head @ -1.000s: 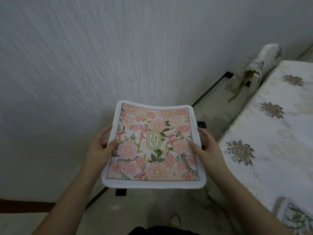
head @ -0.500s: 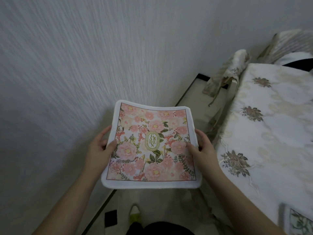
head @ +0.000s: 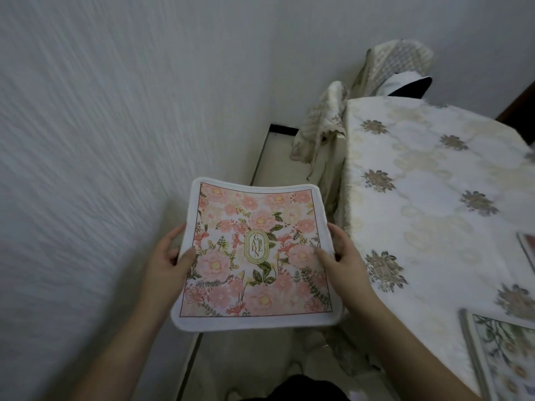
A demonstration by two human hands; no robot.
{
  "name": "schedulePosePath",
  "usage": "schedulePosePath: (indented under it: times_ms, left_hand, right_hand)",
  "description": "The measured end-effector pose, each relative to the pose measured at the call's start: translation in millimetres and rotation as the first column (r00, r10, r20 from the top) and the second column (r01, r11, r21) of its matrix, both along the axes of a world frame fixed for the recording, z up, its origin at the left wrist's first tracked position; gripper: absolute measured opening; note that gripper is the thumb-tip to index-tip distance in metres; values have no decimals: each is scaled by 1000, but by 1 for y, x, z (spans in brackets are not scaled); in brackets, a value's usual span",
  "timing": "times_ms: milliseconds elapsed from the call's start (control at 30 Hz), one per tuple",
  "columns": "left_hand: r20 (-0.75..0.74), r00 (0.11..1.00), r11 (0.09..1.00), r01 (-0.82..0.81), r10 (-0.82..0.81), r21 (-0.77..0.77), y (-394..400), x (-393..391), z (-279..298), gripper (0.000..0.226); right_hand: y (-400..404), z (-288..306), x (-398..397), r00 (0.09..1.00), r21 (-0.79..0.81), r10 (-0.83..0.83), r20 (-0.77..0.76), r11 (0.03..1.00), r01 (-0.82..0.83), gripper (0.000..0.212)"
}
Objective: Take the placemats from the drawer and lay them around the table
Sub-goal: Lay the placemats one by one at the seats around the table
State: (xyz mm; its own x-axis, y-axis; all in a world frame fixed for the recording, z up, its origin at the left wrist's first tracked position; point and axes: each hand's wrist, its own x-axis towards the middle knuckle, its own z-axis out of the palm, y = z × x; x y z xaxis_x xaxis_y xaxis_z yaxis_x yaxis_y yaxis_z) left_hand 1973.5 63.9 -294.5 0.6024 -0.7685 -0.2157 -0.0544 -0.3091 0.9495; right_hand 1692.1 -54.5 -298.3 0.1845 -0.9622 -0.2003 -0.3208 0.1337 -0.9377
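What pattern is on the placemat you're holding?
Pink flowers with green leaves, white border, and a central oval label on the placemat. Head view shows it best.

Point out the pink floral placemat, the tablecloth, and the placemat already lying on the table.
pink floral placemat (head: 256, 253): head view, on its oval centre emblem.
tablecloth (head: 428, 180): head view, on bare cloth between flowers.
laid placemat (head: 505, 354): head view, on its printed face.

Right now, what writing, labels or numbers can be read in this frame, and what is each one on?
"GARDEN": gold letters in two columns inside the oval emblem at the centre of the pink floral placemat, held by the left hand and right hand.
The two placemats at the table's right edge: blurred and cropped, no text legible.
Nothing else carries writing.
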Motion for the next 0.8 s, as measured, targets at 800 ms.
schedulePosePath:
  times_ms: [800]
  left_hand:
    - [64,861,864,501,-504,56,-291,-84,11,47]
  right_hand:
    - [-126,-7,-111,861,18,-507,47,862,506,50]
